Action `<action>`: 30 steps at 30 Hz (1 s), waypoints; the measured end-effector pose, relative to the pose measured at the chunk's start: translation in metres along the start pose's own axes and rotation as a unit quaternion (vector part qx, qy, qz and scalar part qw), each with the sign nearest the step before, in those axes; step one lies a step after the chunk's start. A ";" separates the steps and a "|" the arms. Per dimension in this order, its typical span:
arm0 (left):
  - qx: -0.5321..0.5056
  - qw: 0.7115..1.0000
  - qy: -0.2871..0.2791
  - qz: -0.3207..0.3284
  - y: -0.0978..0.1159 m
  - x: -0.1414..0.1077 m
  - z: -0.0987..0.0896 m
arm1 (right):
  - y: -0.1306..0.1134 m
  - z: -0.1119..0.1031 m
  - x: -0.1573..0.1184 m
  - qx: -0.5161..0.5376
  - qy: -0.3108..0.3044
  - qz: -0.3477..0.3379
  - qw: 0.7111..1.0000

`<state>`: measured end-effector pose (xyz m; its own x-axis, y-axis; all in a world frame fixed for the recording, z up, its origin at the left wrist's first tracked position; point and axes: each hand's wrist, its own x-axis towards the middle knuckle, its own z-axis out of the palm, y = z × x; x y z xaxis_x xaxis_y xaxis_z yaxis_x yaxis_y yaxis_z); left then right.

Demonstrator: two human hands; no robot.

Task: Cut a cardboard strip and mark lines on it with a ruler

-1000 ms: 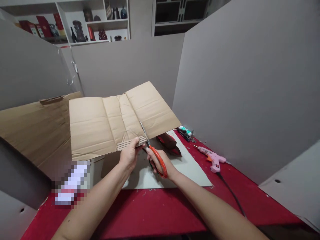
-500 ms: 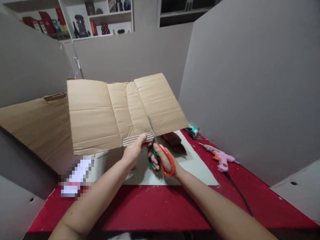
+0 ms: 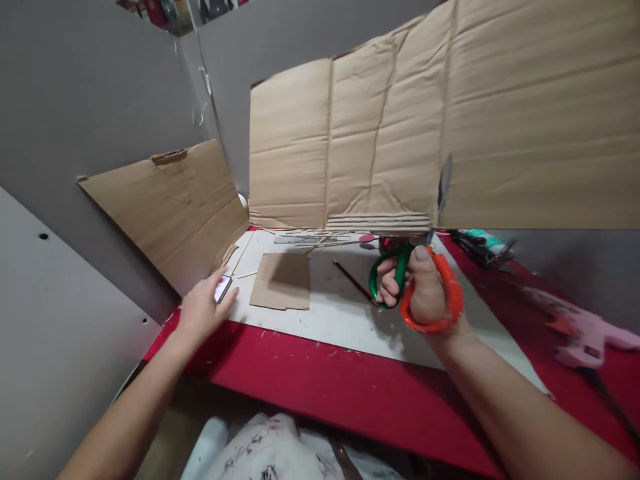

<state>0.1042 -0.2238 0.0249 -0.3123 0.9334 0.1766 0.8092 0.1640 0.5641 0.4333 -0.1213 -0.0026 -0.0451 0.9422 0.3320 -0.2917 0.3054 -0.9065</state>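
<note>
My right hand point(image 3: 425, 287) is closed through the loops of a pair of scissors point(image 3: 453, 293) with one green and one orange handle. Their blades point up at the lower edge of a large creased cardboard sheet point(image 3: 380, 133), which is raised above the table; one blade shows in front of it near a fold. Corrugated strips point(image 3: 379, 221) run along that edge. Off the cardboard, my left hand point(image 3: 203, 307) reaches to the left side of the table with fingers apart, over a phone point(image 3: 223, 289). Whether it touches the phone I cannot tell.
Another cardboard sheet point(image 3: 170, 207) leans at the left. On the white board point(image 3: 340, 320) are a small cardboard piece point(image 3: 281, 283), a pencil point(image 3: 353, 280) and thin sticks point(image 3: 320, 240). A pink glue gun point(image 3: 583, 330) lies right on the red cloth point(image 3: 320, 380).
My left hand has let go of the cardboard and moved left to the phone. The view has turned left and down. The scissors stay in my right hand at the cardboard's edge.
</note>
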 end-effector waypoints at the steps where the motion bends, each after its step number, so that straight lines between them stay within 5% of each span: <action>1: 0.068 0.997 0.023 -0.031 -0.015 0.003 -0.008 | -0.001 0.002 -0.001 0.012 0.001 0.007 1.000; 5: 0.257 0.960 0.020 -0.111 -0.046 0.006 -0.011 | -0.001 0.008 -0.005 0.032 0.004 0.034 0.999; 10: 0.356 0.928 -0.001 -0.106 -0.044 0.005 0.008 | 0.003 0.007 -0.007 0.028 -0.009 0.045 0.999; 30: 0.395 0.913 -0.010 -0.105 -0.042 0.008 0.011 | 0.003 0.004 -0.007 0.042 -0.002 0.068 0.997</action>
<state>0.0733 -0.2198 -0.0057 -0.4996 0.8589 0.1123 0.8410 0.5120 -0.1746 0.4290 -0.1278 -0.0067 -0.0938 0.9732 0.2098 -0.3608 0.1631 -0.9182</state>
